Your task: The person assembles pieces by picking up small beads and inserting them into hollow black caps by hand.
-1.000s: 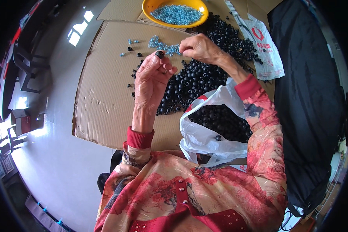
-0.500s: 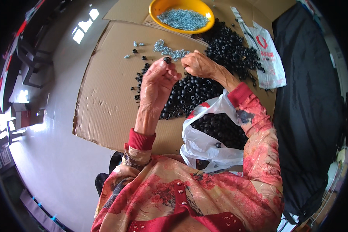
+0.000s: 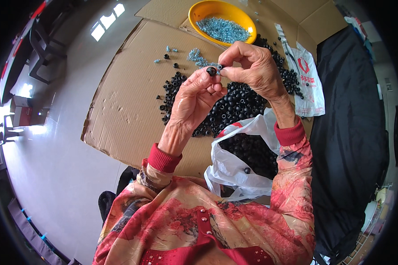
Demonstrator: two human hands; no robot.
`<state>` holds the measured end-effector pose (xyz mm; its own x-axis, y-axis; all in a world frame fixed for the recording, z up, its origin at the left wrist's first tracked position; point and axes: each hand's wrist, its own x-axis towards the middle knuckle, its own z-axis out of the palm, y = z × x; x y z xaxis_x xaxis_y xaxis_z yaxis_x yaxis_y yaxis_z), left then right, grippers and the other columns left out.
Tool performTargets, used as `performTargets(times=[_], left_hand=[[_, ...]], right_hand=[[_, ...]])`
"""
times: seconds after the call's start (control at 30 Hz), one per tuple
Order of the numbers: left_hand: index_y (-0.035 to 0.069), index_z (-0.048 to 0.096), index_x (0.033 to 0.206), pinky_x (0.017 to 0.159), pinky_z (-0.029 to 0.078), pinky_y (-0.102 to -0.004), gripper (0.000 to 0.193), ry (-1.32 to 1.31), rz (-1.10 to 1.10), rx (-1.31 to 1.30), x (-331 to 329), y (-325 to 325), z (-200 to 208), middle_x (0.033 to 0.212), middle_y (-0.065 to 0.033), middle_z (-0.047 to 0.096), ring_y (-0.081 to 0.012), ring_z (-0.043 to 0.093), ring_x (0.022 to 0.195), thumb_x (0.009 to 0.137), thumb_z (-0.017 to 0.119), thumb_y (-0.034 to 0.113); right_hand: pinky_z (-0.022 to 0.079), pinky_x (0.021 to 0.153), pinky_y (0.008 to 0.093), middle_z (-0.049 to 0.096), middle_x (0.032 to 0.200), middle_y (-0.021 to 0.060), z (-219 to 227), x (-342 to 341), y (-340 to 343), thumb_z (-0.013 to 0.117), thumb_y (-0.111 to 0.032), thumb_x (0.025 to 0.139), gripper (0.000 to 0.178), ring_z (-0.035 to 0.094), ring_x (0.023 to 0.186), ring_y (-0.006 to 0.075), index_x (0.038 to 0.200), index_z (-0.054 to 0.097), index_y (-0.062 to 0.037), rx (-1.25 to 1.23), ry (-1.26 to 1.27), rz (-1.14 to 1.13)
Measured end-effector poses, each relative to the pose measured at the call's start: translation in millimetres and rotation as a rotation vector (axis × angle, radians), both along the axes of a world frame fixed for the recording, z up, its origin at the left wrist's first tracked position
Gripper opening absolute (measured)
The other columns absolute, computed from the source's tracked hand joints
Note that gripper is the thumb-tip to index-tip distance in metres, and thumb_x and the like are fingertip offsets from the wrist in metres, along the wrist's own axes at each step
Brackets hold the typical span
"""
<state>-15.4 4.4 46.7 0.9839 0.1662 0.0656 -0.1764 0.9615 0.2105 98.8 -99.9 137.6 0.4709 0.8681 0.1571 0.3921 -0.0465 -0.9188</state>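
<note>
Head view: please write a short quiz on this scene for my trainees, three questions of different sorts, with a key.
1. True or false: the left hand has a rounded black piece in its grip, at the fingertips.

2. Fill the gap: the loose heap of black pieces lies on a sheet of brown ____.

3. What is in the yellow bowl?
A. Black pieces
B. Small, shiny silvery-blue pieces
C. Red pieces

Key:
1. True.
2. Cardboard.
3. B.
</note>
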Motion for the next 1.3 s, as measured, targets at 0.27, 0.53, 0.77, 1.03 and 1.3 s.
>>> performTargets(times=[0.27, 0.53, 0.77, 1.03, 1.3], left_hand=[[-0.001, 0.054, 0.102, 0.079, 0.049, -0.0353, 0.023, 0.087, 0.066, 0.107, -6, -2, 9, 0.087, -0.007, 0.06, -0.0147, 0.058, 0.075, 0.086, 0.056, 0.014], [-0.002, 0.053, 0.103, 0.078, 0.05, -0.0346, 0.024, 0.076, 0.049, 0.075, -7, -3, 10, 0.087, -0.0073, 0.06, -0.0152, 0.058, 0.075, 0.086, 0.056, 0.014], [-0.001, 0.053, 0.104, 0.079, 0.05, -0.035, 0.024, 0.063, 0.047, 0.063, -5, -4, 7, 0.088, -0.0078, 0.06, -0.0155, 0.058, 0.076, 0.086, 0.056, 0.014], [-0.001, 0.054, 0.103, 0.08, 0.049, -0.0353, 0.021, 0.076, 0.071, 0.102, -5, -6, 7, 0.089, -0.0085, 0.06, -0.0158, 0.059, 0.076, 0.087, 0.054, 0.012], [0.0, 0.055, 0.095, 0.078, 0.051, -0.0349, 0.017, 0.055, 0.001, 0.016, -7, -8, 12, 0.087, -0.0104, 0.062, -0.0166, 0.06, 0.075, 0.086, 0.055, 0.014]], right_hand=[[0.047, 0.054, 0.0249, 0.056, 0.063, 0.0054, 13, -14, 7, 0.058, 0.003, 0.068, 0.008, 0.057, 0.058, 0.0126, 0.074, 0.055, -0.0011, 0.025, -0.674, 0.015], [0.049, 0.058, 0.0238, 0.059, 0.067, 0.0047, 17, -17, 2, 0.06, 0.001, 0.069, 0.009, 0.058, 0.061, 0.01, 0.077, 0.057, 0.0, 0.012, -0.423, -0.013], [0.049, 0.058, 0.0237, 0.058, 0.067, 0.0051, 22, -17, 4, 0.059, 0.001, 0.07, 0.007, 0.058, 0.062, 0.0103, 0.077, 0.059, 0.0002, -0.031, -0.49, 0.02], [0.049, 0.059, 0.0249, 0.059, 0.069, 0.0066, 23, -14, 5, 0.061, 0.001, 0.07, 0.007, 0.059, 0.063, 0.0139, 0.076, 0.06, 0.0005, -0.012, -0.589, 0.082], [0.049, 0.064, 0.025, 0.062, 0.074, 0.0063, 24, -10, 1, 0.063, -0.001, 0.072, 0.008, 0.061, 0.069, 0.0149, 0.08, 0.062, 0.0014, -0.04, -0.529, 0.135]])
